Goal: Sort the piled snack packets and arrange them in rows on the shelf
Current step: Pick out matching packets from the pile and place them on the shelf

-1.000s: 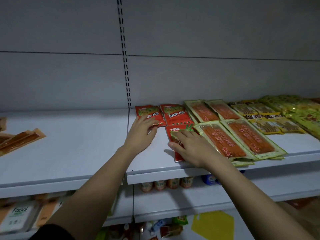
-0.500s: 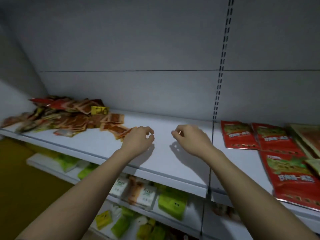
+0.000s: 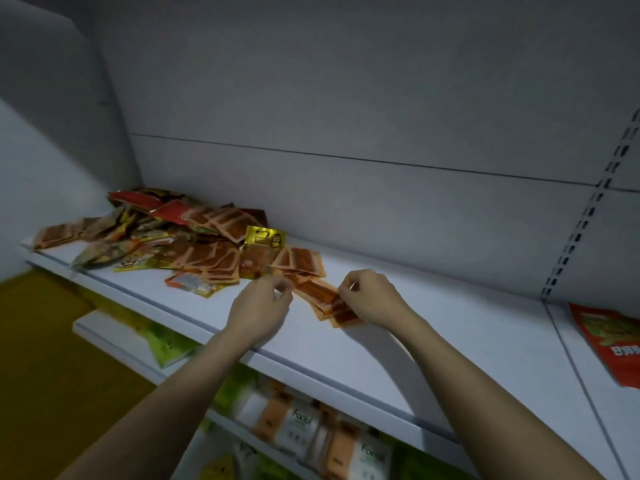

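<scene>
**Sorting at the pile edge**

Reaching over the white metal shelf (image 3: 398, 348), grey back panel (image 3: 346, 98) behind: heaped orange and yellow snack packets (image 3: 194, 244) lie far left; left hand (image 3: 258, 311), fingers curled, grip unclear; right hand (image 3: 372, 297) pinches long orange packets (image 3: 325, 301); red foil packet (image 3: 613, 344) lies far right.

"Facial" on white packs (image 3: 300, 427) on the lower shelf, near; yellow packet (image 3: 264, 237) print in the pile and red packet (image 3: 616, 344) lettering at right both unreadable
</scene>
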### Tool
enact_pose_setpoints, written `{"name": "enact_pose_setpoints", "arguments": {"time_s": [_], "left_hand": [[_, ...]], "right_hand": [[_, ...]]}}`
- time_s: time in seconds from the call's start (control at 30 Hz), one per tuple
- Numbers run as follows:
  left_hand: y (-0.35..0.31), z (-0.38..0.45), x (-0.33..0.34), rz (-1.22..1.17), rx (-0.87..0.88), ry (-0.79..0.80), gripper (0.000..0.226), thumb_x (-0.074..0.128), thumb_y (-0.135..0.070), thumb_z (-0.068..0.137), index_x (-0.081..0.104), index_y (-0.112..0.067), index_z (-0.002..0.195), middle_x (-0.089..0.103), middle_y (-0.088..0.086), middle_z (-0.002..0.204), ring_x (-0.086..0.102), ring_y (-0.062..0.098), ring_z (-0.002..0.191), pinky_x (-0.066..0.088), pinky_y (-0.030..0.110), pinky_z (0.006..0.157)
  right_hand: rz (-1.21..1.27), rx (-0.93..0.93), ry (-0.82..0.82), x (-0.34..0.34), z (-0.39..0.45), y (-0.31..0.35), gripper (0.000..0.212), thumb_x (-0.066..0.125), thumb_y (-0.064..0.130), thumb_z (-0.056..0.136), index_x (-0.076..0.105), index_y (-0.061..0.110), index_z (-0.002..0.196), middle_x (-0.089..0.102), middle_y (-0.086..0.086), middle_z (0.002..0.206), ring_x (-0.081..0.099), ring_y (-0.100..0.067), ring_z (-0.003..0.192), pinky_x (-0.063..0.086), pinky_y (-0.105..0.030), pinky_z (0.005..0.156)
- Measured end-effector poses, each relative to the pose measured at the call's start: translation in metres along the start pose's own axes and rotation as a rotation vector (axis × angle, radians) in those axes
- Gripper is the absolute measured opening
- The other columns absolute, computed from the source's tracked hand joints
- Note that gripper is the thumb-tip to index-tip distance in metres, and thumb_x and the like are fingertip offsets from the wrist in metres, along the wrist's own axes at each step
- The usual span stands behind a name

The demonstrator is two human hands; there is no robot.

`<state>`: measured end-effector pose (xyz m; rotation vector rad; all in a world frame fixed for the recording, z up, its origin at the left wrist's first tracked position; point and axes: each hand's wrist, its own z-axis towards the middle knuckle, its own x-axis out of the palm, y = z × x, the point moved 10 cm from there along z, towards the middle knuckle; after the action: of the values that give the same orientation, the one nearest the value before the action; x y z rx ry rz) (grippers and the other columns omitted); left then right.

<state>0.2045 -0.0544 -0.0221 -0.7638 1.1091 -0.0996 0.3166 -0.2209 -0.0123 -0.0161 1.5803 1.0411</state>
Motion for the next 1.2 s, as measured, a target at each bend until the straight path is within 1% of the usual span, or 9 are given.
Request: {"name": "enact_pose_setpoints", "arguments": {"time_s": [0.1, 0.27, 0.4, 0.5, 0.63, 0.77, 0.93, 1.03, 1.2], "left_hand": [[0.035, 0.022, -0.022, -0.091, 0.021, -0.035, 0.017, 0.053, -0.027, 0.101, 0.067, -0.028, 0.110, 0.064, -0.010, 0.098, 0.056, 0.009, 0.081, 0.044, 0.028, 0.065], [0.051, 0.051, -0.025, -0.158, 0.164, -0.021, 0.019, 0.053, -0.019, 0.099, 0.068, -0.023, 0.109, 0.062, -0.009, 0.109, 0.055, 0.011, 0.104, 0.046, 0.028, 0.087], [0.044, 0.088, -0.022, -0.049, 0.252, -0.071, 0.023, 0.053, -0.019, 0.097, 0.067, -0.019, 0.116, 0.055, -0.008, 0.104, 0.038, 0.009, 0.099, 0.030, 0.023, 0.083], [0.051, 0.101, -0.007, -0.056, 0.226, -0.089, 0.023, 0.053, -0.021, 0.098, 0.066, -0.017, 0.117, 0.061, 0.000, 0.116, 0.040, 0.012, 0.102, 0.033, 0.024, 0.087], [0.051, 0.097, -0.002, -0.338, 0.238, -0.143, 0.019, 0.053, -0.012, 0.098, 0.070, -0.020, 0.104, 0.062, -0.004, 0.109, 0.053, 0.012, 0.100, 0.046, 0.030, 0.089], [0.048, 0.100, -0.014, -0.689, 0.158, -0.197, 0.025, 0.053, -0.006, 0.099, 0.069, -0.025, 0.097, 0.062, -0.008, 0.105, 0.066, 0.012, 0.093, 0.055, 0.026, 0.078], [0.046, 0.101, 0.007, -0.762, 0.048, -0.134, 0.016, 0.054, -0.015, 0.101, 0.062, -0.023, 0.112, 0.066, -0.007, 0.102, 0.067, 0.008, 0.093, 0.055, 0.024, 0.077], [0.046, 0.101, 0.025, -1.065, -0.065, -0.008, 0.030, 0.060, -0.019, 0.100, 0.053, -0.020, 0.129, 0.068, 0.000, 0.116, 0.068, 0.015, 0.108, 0.058, 0.036, 0.090], [0.042, 0.089, 0.033, -1.155, -0.077, -0.008, 0.063, 0.062, 0.005, 0.094, 0.037, -0.015, 0.148, 0.069, 0.010, 0.123, 0.070, 0.017, 0.108, 0.060, 0.034, 0.082]], "right_hand": [[0.064, 0.067, -0.101, 0.022, 0.051, 0.016, 0.016, 0.055, 0.026, 0.091, 0.067, 0.020, 0.083, 0.068, 0.001, 0.086, 0.062, -0.022, 0.083, 0.040, -0.028, 0.062], [0.001, 0.221, -0.204, 0.040, 0.098, 0.016, 0.025, 0.055, 0.030, 0.093, 0.057, 0.014, 0.075, 0.058, -0.002, 0.073, 0.055, -0.027, 0.079, 0.034, -0.030, 0.061], [-0.003, 0.293, -0.278, 0.047, 0.118, 0.016, 0.044, 0.054, 0.041, 0.095, 0.048, 0.011, 0.065, 0.048, -0.005, 0.063, 0.049, -0.029, 0.069, 0.030, -0.033, 0.058], [-0.051, 0.321, -0.228, 0.068, 0.126, 0.012, 0.041, 0.063, 0.046, 0.091, 0.057, 0.009, 0.075, 0.064, -0.010, 0.079, 0.058, -0.031, 0.081, 0.036, -0.033, 0.064], [0.018, 0.364, -0.199, 0.073, 0.126, 0.000, 0.032, 0.072, 0.039, 0.087, 0.064, 0.009, 0.096, 0.068, -0.006, 0.096, 0.061, -0.026, 0.094, 0.045, -0.033, 0.076], [0.164, 0.357, -0.220, 0.061, 0.116, -0.013, 0.013, 0.070, 0.022, 0.090, 0.060, 0.014, 0.091, 0.066, -0.003, 0.094, 0.063, -0.022, 0.088, 0.047, -0.031, 0.074], [0.664, 0.235, -0.331, 0.037, 0.095, -0.013, 0.017, 0.064, -0.002, 0.092, 0.058, 0.010, 0.080, 0.058, -0.009, 0.070, 0.061, -0.016, 0.059, 0.053, -0.027, 0.062], [0.868, 0.143, -0.254, 0.036, 0.088, 0.005, 0.009, 0.061, -0.004, 0.093, 0.057, 0.003, 0.089, 0.054, -0.016, 0.073, 0.061, -0.018, 0.062, 0.055, -0.023, 0.063], [0.608, 0.074, -0.107, 0.045, 0.083, 0.020, 0.008, 0.065, 0.012, 0.094, 0.062, 0.004, 0.094, 0.066, -0.014, 0.082, 0.066, -0.019, 0.067, 0.055, -0.031, 0.068]]}}
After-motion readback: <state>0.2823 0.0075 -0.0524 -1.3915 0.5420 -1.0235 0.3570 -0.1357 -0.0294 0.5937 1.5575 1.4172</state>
